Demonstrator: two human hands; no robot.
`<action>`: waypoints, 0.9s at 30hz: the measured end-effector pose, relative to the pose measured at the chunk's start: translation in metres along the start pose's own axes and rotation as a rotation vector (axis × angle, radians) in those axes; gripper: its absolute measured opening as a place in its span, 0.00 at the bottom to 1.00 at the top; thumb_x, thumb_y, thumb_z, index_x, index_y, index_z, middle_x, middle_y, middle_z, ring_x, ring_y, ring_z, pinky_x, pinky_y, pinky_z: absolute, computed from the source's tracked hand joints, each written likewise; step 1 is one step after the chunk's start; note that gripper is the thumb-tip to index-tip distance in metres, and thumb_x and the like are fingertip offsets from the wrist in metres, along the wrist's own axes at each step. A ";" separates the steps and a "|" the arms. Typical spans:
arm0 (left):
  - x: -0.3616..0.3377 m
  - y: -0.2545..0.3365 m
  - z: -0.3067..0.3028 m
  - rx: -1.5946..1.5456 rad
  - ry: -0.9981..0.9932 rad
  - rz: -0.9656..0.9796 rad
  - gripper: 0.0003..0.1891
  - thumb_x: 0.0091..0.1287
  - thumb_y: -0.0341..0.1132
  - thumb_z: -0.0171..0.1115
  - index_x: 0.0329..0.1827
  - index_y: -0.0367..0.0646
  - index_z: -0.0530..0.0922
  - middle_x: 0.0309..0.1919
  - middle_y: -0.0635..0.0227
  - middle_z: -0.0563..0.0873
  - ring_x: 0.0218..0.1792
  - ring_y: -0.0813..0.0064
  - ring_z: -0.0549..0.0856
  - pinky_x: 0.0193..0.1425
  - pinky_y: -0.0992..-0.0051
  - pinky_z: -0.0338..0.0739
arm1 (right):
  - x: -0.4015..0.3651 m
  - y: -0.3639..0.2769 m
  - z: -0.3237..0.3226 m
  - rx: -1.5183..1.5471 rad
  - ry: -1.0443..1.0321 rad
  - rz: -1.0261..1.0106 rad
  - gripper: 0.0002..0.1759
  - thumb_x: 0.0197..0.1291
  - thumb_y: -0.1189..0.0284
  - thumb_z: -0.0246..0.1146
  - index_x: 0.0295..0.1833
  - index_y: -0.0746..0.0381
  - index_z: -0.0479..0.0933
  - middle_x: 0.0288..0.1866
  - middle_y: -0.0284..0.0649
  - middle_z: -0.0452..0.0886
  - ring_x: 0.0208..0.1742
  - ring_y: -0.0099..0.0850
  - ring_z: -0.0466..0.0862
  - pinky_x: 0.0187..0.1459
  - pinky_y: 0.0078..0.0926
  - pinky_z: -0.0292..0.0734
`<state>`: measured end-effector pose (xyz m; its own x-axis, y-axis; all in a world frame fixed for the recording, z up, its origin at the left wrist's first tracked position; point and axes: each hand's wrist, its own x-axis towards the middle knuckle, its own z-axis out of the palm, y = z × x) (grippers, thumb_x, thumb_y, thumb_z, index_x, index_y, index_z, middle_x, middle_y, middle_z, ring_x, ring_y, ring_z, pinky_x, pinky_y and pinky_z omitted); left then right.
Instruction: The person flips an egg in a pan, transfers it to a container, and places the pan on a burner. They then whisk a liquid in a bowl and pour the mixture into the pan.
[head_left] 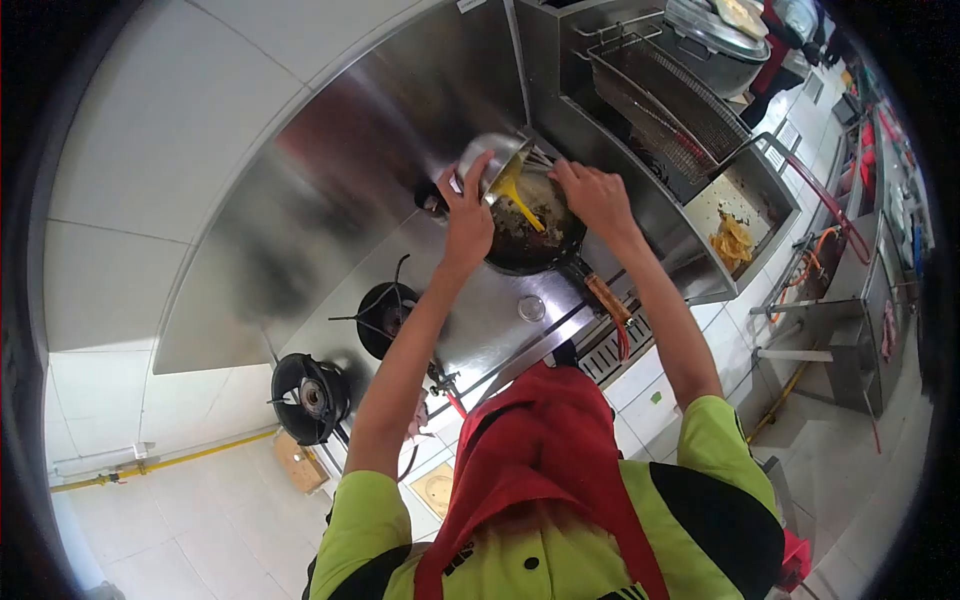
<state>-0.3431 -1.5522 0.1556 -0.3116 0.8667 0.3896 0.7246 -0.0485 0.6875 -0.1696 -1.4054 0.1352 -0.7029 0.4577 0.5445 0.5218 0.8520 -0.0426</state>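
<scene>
My left hand is closed around a metal bowl, tilted over a dark frying pan. Yellow liquid that looks like beaten egg runs from the bowl's lip in a stream into the pan. Beside the bowl, my right hand has its fingers pinched on a thin wire utensil, which looks like a whisk; its handle is hidden in the fingers. The pan's wooden handle points toward my body, and neither hand touches it.
Two black gas burners stand to the left. A steel splash wall rises behind. On the right are a wire fryer basket, a tray with fried food and a large lidded pot. Another person's dark clothing shows at top right.
</scene>
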 end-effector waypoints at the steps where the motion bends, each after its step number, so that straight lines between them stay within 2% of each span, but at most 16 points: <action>1: 0.005 0.011 -0.011 0.004 -0.004 0.009 0.38 0.60 0.11 0.42 0.76 0.46 0.57 0.73 0.52 0.57 0.72 0.45 0.55 0.76 0.58 0.59 | 0.006 0.002 -0.013 -0.032 0.054 -0.025 0.07 0.69 0.64 0.58 0.45 0.55 0.75 0.32 0.35 0.84 0.31 0.33 0.88 0.24 0.32 0.80; 3: 0.016 0.030 -0.029 0.025 0.098 0.172 0.41 0.57 0.09 0.45 0.75 0.52 0.60 0.73 0.59 0.62 0.73 0.41 0.52 0.69 0.56 0.67 | 0.019 0.005 -0.032 -0.027 0.128 -0.038 0.06 0.69 0.65 0.59 0.45 0.54 0.74 0.32 0.32 0.82 0.34 0.29 0.88 0.24 0.28 0.79; 4: 0.018 0.040 -0.036 0.005 0.127 0.110 0.41 0.57 0.08 0.46 0.74 0.54 0.62 0.73 0.53 0.58 0.72 0.39 0.57 0.65 0.56 0.72 | 0.027 0.005 -0.043 -0.038 0.192 -0.054 0.06 0.69 0.64 0.59 0.45 0.54 0.74 0.32 0.31 0.81 0.34 0.27 0.88 0.24 0.28 0.80; 5: 0.024 0.053 -0.046 0.007 0.129 0.121 0.41 0.57 0.08 0.46 0.74 0.54 0.62 0.73 0.53 0.58 0.72 0.39 0.57 0.65 0.56 0.72 | 0.034 0.006 -0.053 -0.049 0.255 -0.072 0.06 0.68 0.64 0.60 0.45 0.54 0.75 0.32 0.30 0.80 0.35 0.26 0.87 0.24 0.28 0.80; 7: 0.032 0.074 -0.065 0.102 0.097 0.271 0.41 0.60 0.09 0.46 0.76 0.55 0.59 0.70 0.47 0.53 0.74 0.42 0.57 0.72 0.58 0.66 | 0.048 0.005 -0.072 -0.072 0.311 -0.087 0.06 0.68 0.64 0.60 0.45 0.54 0.75 0.32 0.30 0.79 0.36 0.25 0.87 0.24 0.28 0.80; 9: 0.041 0.084 -0.077 0.049 0.097 0.232 0.42 0.59 0.08 0.46 0.75 0.57 0.61 0.70 0.46 0.53 0.73 0.42 0.59 0.71 0.59 0.68 | 0.064 0.009 -0.090 -0.096 0.370 -0.102 0.06 0.67 0.64 0.60 0.45 0.53 0.75 0.32 0.29 0.78 0.36 0.25 0.87 0.24 0.27 0.80; 11: 0.050 0.098 -0.088 0.119 0.081 0.291 0.43 0.59 0.07 0.46 0.74 0.61 0.62 0.70 0.45 0.53 0.73 0.41 0.60 0.70 0.59 0.69 | 0.077 0.014 -0.105 -0.121 0.439 -0.134 0.07 0.66 0.65 0.61 0.46 0.53 0.75 0.32 0.30 0.78 0.35 0.27 0.87 0.25 0.28 0.81; 15: 0.062 0.120 -0.097 0.119 0.138 0.388 0.43 0.58 0.07 0.46 0.74 0.61 0.63 0.70 0.45 0.53 0.74 0.41 0.58 0.70 0.57 0.69 | 0.087 0.009 -0.120 -0.060 0.538 -0.130 0.07 0.65 0.67 0.61 0.47 0.53 0.75 0.32 0.31 0.78 0.34 0.30 0.87 0.24 0.30 0.81; 17: 0.063 0.116 -0.093 0.172 0.136 0.427 0.43 0.57 0.07 0.47 0.74 0.58 0.63 0.71 0.45 0.54 0.75 0.40 0.56 0.70 0.56 0.70 | 0.075 -0.001 -0.107 0.058 0.327 -0.078 0.09 0.64 0.69 0.61 0.49 0.53 0.74 0.34 0.33 0.80 0.34 0.32 0.87 0.25 0.32 0.81; 21: 0.045 0.082 -0.067 0.133 0.068 0.364 0.42 0.57 0.07 0.47 0.74 0.55 0.62 0.71 0.45 0.54 0.75 0.40 0.54 0.71 0.55 0.69 | 0.042 -0.012 -0.071 0.074 0.192 -0.122 0.11 0.61 0.71 0.62 0.49 0.53 0.73 0.34 0.34 0.82 0.31 0.37 0.88 0.25 0.35 0.81; 23: 0.031 0.065 -0.054 0.128 0.066 0.255 0.45 0.54 0.06 0.46 0.73 0.61 0.65 0.69 0.43 0.52 0.70 0.35 0.63 0.65 0.53 0.73 | 0.035 -0.012 -0.070 0.083 0.218 -0.119 0.09 0.63 0.69 0.61 0.49 0.54 0.73 0.32 0.34 0.82 0.30 0.39 0.87 0.25 0.37 0.81; 24: 0.028 0.055 -0.045 0.150 0.048 0.259 0.45 0.54 0.07 0.46 0.74 0.58 0.63 0.71 0.45 0.53 0.71 0.36 0.58 0.67 0.55 0.71 | 0.033 -0.015 -0.068 0.096 0.158 -0.006 0.09 0.63 0.69 0.61 0.49 0.54 0.73 0.32 0.34 0.82 0.30 0.39 0.88 0.26 0.38 0.81; 25: 0.024 0.055 -0.039 0.147 0.042 0.255 0.45 0.54 0.07 0.46 0.74 0.58 0.63 0.71 0.45 0.53 0.71 0.36 0.58 0.67 0.55 0.71 | 0.029 -0.016 -0.067 0.108 0.098 0.104 0.10 0.64 0.68 0.61 0.49 0.54 0.73 0.33 0.35 0.83 0.31 0.40 0.88 0.27 0.39 0.81; 27: 0.018 0.057 -0.029 0.055 0.033 0.172 0.43 0.54 0.08 0.46 0.75 0.53 0.61 0.73 0.51 0.55 0.72 0.39 0.55 0.70 0.58 0.68 | 0.006 -0.024 -0.029 0.184 0.047 0.082 0.10 0.64 0.68 0.61 0.49 0.54 0.73 0.33 0.36 0.83 0.31 0.41 0.88 0.28 0.40 0.81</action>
<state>-0.3250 -1.5542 0.2194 -0.1995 0.8308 0.5196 0.8012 -0.1670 0.5747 -0.1723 -1.4301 0.1633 -0.6362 0.5184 0.5715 0.4758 0.8467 -0.2383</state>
